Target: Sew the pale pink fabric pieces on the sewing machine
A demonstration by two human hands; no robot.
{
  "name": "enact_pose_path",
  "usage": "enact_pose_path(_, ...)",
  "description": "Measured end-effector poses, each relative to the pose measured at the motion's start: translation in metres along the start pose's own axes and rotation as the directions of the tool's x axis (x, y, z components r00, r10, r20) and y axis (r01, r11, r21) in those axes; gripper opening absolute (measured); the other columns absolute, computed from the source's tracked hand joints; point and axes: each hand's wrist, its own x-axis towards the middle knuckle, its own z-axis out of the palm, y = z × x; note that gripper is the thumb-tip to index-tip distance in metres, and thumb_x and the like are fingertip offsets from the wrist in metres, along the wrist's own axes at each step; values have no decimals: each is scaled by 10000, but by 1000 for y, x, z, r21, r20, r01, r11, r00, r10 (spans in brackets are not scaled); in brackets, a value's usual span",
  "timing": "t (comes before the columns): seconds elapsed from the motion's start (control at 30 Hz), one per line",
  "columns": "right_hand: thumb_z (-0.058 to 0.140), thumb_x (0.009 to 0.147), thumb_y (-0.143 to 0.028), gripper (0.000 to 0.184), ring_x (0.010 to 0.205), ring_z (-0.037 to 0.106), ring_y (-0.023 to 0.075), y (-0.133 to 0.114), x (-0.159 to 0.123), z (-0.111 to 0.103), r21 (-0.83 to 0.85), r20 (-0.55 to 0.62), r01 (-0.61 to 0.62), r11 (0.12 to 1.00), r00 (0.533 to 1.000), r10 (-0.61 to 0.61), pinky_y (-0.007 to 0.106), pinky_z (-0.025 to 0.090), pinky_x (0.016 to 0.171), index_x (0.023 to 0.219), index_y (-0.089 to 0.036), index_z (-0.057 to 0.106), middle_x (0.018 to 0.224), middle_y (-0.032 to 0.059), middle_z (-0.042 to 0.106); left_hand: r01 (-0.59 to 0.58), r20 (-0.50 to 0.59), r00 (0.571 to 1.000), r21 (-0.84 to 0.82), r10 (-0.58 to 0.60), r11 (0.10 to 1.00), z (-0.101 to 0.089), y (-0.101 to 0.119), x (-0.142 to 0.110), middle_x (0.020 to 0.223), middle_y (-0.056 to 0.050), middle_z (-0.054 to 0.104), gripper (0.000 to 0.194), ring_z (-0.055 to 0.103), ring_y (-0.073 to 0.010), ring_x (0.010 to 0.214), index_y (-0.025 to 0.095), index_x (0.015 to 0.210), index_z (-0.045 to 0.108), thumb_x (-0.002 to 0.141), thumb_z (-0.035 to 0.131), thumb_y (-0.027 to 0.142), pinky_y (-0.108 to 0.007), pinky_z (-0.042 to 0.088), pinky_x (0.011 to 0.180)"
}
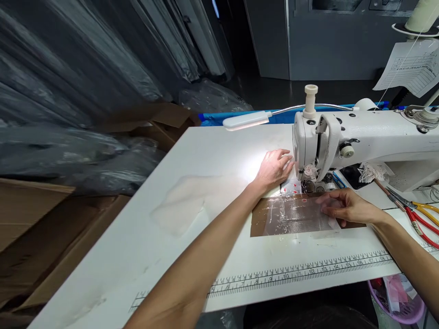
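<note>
A white sewing machine [360, 137] stands at the back right of a white table [192, 219]. My left hand [274, 168] lies flat with fingers stretched out, just left of the needle area, pressing on a small clear piece with red marks [291, 187]. My right hand [346, 206] rests on a shiny clear plastic sheet [291, 214] that covers a brown panel [260, 221] set into the table; its fingers are curled and pinch the sheet's right edge. A bit of white lace [310, 171] sits at the presser foot.
A lamp [245, 120] on a gooseneck lights the table. Red and yellow scissors [418, 217] lie at the right, with lace trim [373, 172] behind them. A printed ruler [302, 269] runs along the front edge. Cardboard boxes [51, 228] and plastic-wrapped rolls [85, 68] stand left; a purple basket [401, 306] sits below.
</note>
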Motion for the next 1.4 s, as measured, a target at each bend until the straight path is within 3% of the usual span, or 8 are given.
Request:
enact_pose_path(0.3,620,864,-414,314,549,548,111,4,2,-2,-145,8,128,981,992,-128,234,445,504,1019,-156,710,675,12,639,-243,-149,960,-9,239,970,-14,15,-18,482,16,549,425,471,-102,417,199,495,498,916,503,256,-261,416,485)
enact_pose_path(0.37,612,871,-397,269,731,616,150,3,2,-1,-219,-15,260,940,963,-270,282,507,660,953,-175,739,843,53,694,-317,-125,943,-61,308,947,-21,33,-33,534,8,609,362,548,-112,475,194,563,577,911,516,278,-259,473,522)
enact_pose_path(0.47,617,872,-376,231,875,627,174,0,0,3,-262,14,399,879,912,-410,322,522,778,929,-196,750,962,64,701,-387,-1,917,-237,399,891,-31,62,-55,1028,-130,730,379,686,-225,931,141,1109,674,869,620,430,-374,585,774)
enact_pose_path(0.53,633,859,-366,209,854,634,158,-4,-3,4,-200,79,411,889,912,-403,301,534,746,899,-189,736,979,60,697,-308,122,927,-290,355,906,-36,75,-66,1114,-139,714,556,670,-252,1008,164,1303,589,836,675,454,-444,567,880)
enact_pose_path(0.67,648,794,-348,192,638,636,122,-6,-9,0,22,219,174,984,960,-175,207,477,487,857,-167,652,814,37,689,39,320,941,-428,111,903,-47,77,-78,914,-74,752,367,693,-208,812,230,1201,673,858,646,356,-404,571,818)
enact_pose_path(0.87,708,676,-230,312,722,674,138,-8,-8,-11,4,184,7,1000,983,-7,219,527,584,957,-177,584,806,12,686,518,428,850,-577,-306,632,-62,72,-85,742,-25,720,248,672,-168,713,200,909,679,752,746,380,-286,552,676)
enact_pose_path(1.07,770,752,-423,435,714,616,144,-24,7,-4,-249,100,33,968,995,-8,254,491,605,1066,-165,616,795,17,665,620,452,784,-612,-426,491,-60,78,-83,682,0,688,275,662,-157,693,192,806,645,671,808,368,-279,543,687)
enact_pose_path(1.4,828,579,-656,566,595,608,150,-1,31,14,138,-217,56,989,976,-25,306,528,572,772,-188,574,705,16,634,586,331,675,-784,-660,206,-55,82,-82,810,-37,748,449,704,-163,705,169,794,608,636,842,517,-318,594,720)
